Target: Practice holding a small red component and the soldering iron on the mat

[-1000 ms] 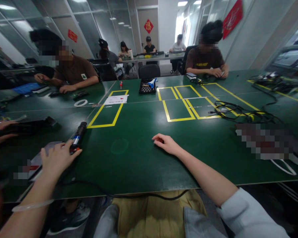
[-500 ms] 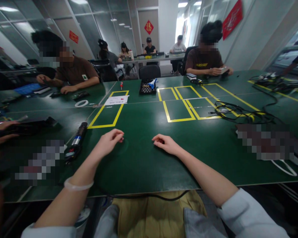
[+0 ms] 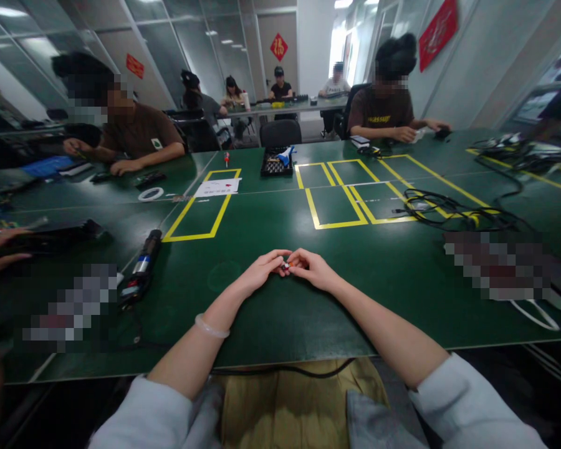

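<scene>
Our bare left hand (image 3: 262, 269) has swung inward to our bare right hand (image 3: 314, 269). Both seem to pinch tiny white, red and orange pieces (image 3: 286, 265), perhaps plastic, midway between them over the smooth green tabletop (image 3: 299, 330); neither hand is nearer, the long axis hidden.

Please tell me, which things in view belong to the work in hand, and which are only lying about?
Work in hand:
small white-and-red part, held between the left hand and right hand
cylindrical device with blue band, perhaps; the left hand was at it a second ago

Seemingly just lying about:
white paper sheet
white ring
black tray
coiled black cables
</scene>
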Tool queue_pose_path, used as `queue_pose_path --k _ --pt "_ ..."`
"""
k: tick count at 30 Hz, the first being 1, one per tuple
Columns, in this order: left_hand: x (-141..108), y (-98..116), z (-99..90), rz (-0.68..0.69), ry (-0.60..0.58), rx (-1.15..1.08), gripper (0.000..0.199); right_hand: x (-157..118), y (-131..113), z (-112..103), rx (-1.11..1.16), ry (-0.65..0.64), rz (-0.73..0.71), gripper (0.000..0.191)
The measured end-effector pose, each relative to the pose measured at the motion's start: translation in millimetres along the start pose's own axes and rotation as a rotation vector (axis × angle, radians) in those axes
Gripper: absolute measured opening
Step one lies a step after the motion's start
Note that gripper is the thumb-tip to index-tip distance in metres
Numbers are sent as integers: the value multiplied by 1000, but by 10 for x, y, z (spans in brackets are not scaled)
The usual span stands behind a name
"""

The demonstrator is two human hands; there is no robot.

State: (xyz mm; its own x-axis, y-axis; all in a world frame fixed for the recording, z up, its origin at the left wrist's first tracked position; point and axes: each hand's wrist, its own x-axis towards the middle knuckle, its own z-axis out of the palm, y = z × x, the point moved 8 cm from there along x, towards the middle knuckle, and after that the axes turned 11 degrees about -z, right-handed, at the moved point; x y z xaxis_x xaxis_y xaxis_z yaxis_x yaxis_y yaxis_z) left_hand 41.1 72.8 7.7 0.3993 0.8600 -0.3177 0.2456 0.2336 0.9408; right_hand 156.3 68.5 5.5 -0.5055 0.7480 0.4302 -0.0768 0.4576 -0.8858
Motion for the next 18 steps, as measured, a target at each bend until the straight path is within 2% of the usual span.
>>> queue_pose_path --k 6,10,14,18 --pt "3 -48 -27 -36 57 106 35 -10 -8 -45 -118 15 -10 22" --pt "-23 -19 31 -1 37 119 31 -12 -20 -26 -128 -2 -11 23" --pt "-56 17 35 36 57 83 30 -17 43 -39 -90 21 47 29" --pt "-59 21 51 61 48 95 30 -11 81 -62 -99 35 75 23"
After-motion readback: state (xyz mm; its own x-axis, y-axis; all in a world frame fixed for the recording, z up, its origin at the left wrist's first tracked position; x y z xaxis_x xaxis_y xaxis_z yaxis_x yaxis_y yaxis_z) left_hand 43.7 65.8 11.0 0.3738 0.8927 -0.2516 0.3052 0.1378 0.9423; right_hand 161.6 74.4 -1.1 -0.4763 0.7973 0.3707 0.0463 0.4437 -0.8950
